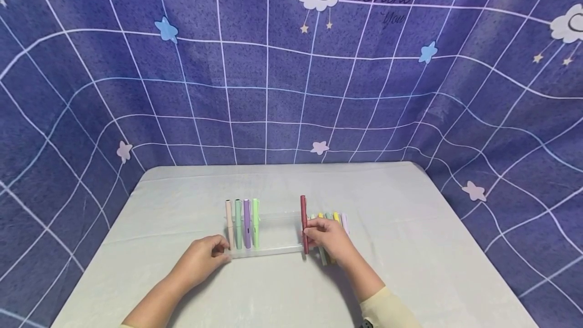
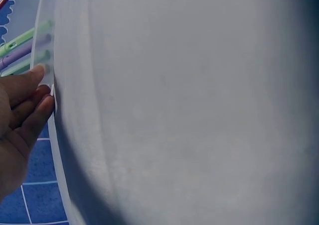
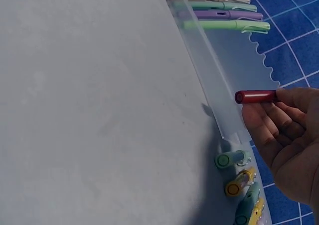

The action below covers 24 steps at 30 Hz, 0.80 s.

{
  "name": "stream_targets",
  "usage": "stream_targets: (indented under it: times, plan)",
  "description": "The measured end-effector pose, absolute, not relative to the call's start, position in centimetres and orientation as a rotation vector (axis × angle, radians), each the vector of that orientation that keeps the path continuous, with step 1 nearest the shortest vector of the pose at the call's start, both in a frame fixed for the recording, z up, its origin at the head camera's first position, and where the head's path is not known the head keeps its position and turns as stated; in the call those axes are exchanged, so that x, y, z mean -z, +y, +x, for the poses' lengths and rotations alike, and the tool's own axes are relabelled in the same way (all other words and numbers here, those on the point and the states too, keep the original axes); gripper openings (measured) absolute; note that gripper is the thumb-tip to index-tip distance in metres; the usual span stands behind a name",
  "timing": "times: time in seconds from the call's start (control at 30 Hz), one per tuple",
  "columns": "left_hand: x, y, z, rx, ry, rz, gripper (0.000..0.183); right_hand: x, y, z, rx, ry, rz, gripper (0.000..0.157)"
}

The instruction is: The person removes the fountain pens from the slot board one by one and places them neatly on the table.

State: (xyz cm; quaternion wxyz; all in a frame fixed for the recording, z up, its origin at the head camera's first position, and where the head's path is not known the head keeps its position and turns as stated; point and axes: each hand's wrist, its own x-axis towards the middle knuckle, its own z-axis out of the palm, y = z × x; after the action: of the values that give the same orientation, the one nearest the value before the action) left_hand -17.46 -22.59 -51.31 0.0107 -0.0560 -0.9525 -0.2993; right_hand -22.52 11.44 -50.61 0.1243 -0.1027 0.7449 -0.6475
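A clear plastic pen rack (image 1: 279,251) with a scalloped back edge lies on the table. At its left end stand a pale pink pen (image 1: 229,219), a green pen (image 1: 238,222), a purple pen (image 1: 247,221) and a light green pen (image 1: 256,221), side by side and leaning back. My left hand (image 1: 202,258) pinches the rack's front left corner between thumb and fingers. Near the rack's right end, my right hand (image 1: 331,239) holds a dark red pen (image 1: 303,211) upright between thumb and fingers. The right wrist view shows the red pen's end over the rack.
Several loose pens, among them a yellow pen (image 3: 233,188) and a pale green pen (image 3: 224,159), lie just right of the rack, partly hidden behind my right hand in the head view. A white cloth covers the table (image 1: 437,257). A blue-purple patterned curtain (image 1: 282,100) surrounds it.
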Motion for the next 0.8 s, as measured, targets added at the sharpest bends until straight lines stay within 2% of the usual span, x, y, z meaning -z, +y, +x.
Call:
stream_targets:
  times: [0.8]
  plan:
    - [51.4,-22.6,-17.6,0.931,-2.970,-0.177,0.020,50.4,15.8,-21.9,1.865,2.199,-0.160,0.025]
